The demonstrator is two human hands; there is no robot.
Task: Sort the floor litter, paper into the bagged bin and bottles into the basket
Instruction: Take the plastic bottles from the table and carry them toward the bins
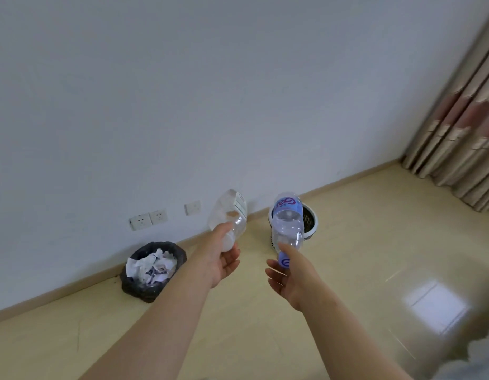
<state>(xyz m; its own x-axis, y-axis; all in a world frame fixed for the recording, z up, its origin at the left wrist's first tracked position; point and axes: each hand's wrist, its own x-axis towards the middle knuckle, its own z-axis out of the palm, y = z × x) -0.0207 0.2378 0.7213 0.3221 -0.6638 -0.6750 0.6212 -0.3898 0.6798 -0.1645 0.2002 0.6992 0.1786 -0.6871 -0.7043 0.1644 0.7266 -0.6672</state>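
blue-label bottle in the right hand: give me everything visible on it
The blue-label bottle is clear plastic, apparently empty, with a blue wrap label near its base and a blue cap. It is held aloft, tilted, cap end toward the person, base up and away. The right hand pinches its neck by the cap. It overlaps the white basket behind it in view.

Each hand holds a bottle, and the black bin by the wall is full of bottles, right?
No. The head view shows the black bin holds crumpled paper, not bottles. Left hand holds the clear bottle, right hand the blue-labelled bottle.
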